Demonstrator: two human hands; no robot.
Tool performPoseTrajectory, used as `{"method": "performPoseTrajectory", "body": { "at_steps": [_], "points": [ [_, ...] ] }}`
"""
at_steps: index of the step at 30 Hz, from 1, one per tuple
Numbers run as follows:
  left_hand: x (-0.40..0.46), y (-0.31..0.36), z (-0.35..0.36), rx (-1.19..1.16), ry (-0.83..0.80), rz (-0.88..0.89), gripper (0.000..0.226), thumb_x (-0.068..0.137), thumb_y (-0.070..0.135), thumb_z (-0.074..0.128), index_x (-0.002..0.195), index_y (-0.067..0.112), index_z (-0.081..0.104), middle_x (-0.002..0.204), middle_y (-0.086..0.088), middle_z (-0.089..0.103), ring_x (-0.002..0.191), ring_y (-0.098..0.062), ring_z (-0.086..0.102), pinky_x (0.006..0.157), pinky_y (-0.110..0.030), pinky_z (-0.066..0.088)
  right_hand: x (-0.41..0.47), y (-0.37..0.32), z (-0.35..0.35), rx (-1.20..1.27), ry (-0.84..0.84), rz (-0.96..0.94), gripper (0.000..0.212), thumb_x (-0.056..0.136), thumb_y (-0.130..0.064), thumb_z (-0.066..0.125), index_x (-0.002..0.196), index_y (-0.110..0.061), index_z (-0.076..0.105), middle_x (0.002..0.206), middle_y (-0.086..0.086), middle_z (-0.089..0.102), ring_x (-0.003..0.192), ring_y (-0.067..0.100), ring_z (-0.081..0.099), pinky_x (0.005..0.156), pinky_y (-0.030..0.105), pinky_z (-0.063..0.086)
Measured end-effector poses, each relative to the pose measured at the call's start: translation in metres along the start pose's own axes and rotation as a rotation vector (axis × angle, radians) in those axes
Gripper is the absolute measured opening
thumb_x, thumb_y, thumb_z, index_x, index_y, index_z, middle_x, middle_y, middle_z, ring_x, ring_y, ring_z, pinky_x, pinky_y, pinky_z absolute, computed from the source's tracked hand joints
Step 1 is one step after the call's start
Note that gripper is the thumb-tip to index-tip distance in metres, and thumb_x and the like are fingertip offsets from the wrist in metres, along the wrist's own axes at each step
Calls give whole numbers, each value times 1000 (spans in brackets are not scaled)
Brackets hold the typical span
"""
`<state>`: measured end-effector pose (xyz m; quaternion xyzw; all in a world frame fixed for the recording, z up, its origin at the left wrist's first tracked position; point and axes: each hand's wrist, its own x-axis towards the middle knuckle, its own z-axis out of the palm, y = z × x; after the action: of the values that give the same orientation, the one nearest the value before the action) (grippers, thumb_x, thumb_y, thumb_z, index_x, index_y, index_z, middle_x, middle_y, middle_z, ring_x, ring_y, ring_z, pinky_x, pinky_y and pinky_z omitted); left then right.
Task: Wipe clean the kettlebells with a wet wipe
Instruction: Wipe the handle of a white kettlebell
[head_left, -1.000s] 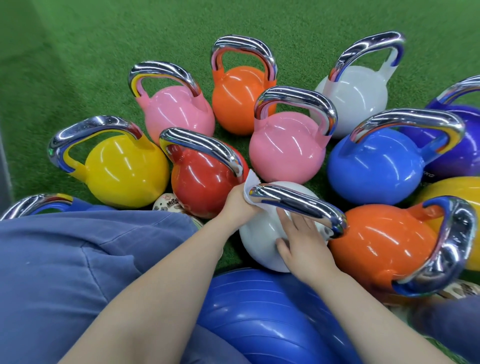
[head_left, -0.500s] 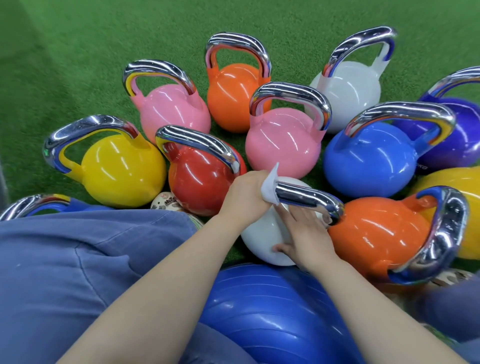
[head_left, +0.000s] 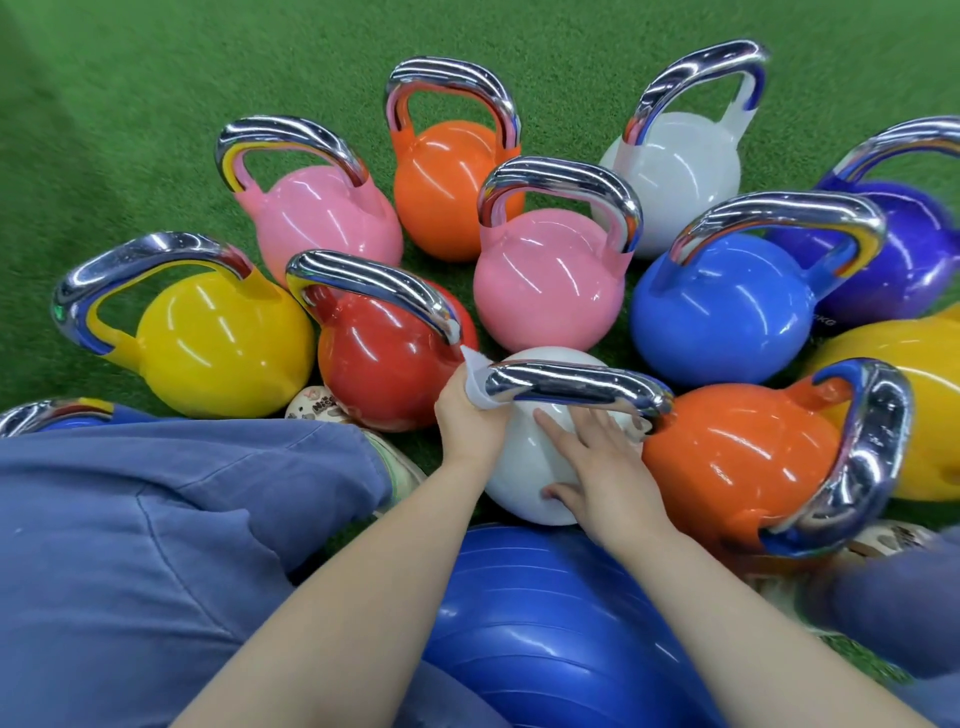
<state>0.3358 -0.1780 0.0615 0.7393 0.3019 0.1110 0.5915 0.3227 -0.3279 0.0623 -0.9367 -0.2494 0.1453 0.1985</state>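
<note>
Glossy white round kettlebell (head_left: 524, 467) with chrome handle (head_left: 576, 387) stood on green turf floor (head_left: 130, 130), nearest person, between red kettlebell (head_left: 384, 358) and orange kettlebell (head_left: 737, 457). Thin white wet wipe (head_left: 475, 382) wrapped round handle's left end, gripped by left hand (head_left: 467, 421). Right hand (head_left: 602, 467) laid flat on white body, fingers spread.

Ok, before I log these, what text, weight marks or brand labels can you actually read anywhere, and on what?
"KG": white letters on the right flank of the glossy blue kettlebell, at its edge; any number before them is cut off from view.
Dark lettering on the patterned shoe toe beside the red kettlebell: too blurred to read.
No other kettlebell shows readable markings.
</note>
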Motion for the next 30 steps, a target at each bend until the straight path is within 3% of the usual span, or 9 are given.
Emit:
{"method": "performPoseTrajectory", "body": {
  "at_steps": [4, 8, 10, 15, 17, 20, 23, 26, 30],
  "points": [
    [-1, -10, 6, -75, 66, -111, 15, 70, 11, 73, 82, 15, 65, 82, 1, 69, 79, -13, 63, 79, -27, 50, 1, 0, 1, -4, -44, -1, 82, 81, -30, 68, 146, -36, 18, 156, -1, 10, 144, 21, 6, 115, 30, 11],
    [-7, -12, 14, -172, 107, -154, 25, 72, 1, 73, 70, 24, 63, 73, 12, 65, 66, 10, 59, 73, -9, 45, 1, 1, 0, -5, -63, -6, 83, 82, -31, 67, 147, -37, 14, 156, -2, 7, 145, 21, 3, 115, 28, 8],
    [-8, -11, 15, -229, 89, -202, 27, 72, -2, 72, 69, 24, 62, 73, 12, 63, 62, 12, 58, 70, -6, 44, 1, 2, 1, 2, -60, -8, 83, 82, -31, 67, 147, -37, 15, 156, -2, 8, 144, 21, 4, 115, 29, 9],
    [-5, -4, 7, -118, -11, -231, 17, 68, 12, 72, 82, 19, 66, 79, 10, 65, 76, -5, 61, 78, -23, 50, 1, 5, 3, 31, -36, -18, 82, 80, -29, 69, 146, -35, 21, 156, -1, 11, 144, 22, 7, 115, 31, 13],
    [-2, 2, -1, -47, -95, -200, 23, 60, 25, 66, 82, 22, 65, 83, 7, 67, 85, -15, 64, 84, -32, 51, 1, 5, 3, 36, -28, -16, 82, 79, -28, 70, 146, -33, 22, 155, 2, 16, 143, 25, 11, 114, 32, 15],
    [4, 9, -11, 123, -232, -66, 12, 60, 30, 63, 71, 30, 58, 83, 1, 66, 88, -22, 63, 84, -37, 50, 1, 5, 3, 38, -15, -20, 83, 78, -28, 72, 146, -31, 24, 153, 5, 20, 143, 27, 13, 114, 34, 15],
    [8, 19, -18, 244, -335, 32, 15, 63, 31, 62, 61, 23, 49, 66, 6, 55, 70, -12, 50, 67, -30, 44, 1, 5, 4, 36, -6, -21, 83, 78, -28, 71, 146, -32, 24, 153, 4, 19, 143, 26, 11, 114, 32, 14],
    [12, 28, -22, 406, -439, 137, 34, 75, 26, 67, 56, 25, 39, 57, 10, 44, 56, 0, 37, 53, -11, 31, 1, 4, 5, 36, -11, -13, 82, 80, -28, 68, 146, -34, 20, 154, 1, 14, 143, 24, 8, 115, 29, 10],
    [17, 48, -21, 684, -537, 380, 40, 82, 18, 61, 58, 30, 31, 57, 12, 40, 54, -3, 39, 51, -16, 28, 0, 5, 4, 52, 16, -12, 83, 78, -24, 70, 146, -31, 24, 153, 4, 17, 142, 27, 11, 114, 32, 13]
  ]
}}
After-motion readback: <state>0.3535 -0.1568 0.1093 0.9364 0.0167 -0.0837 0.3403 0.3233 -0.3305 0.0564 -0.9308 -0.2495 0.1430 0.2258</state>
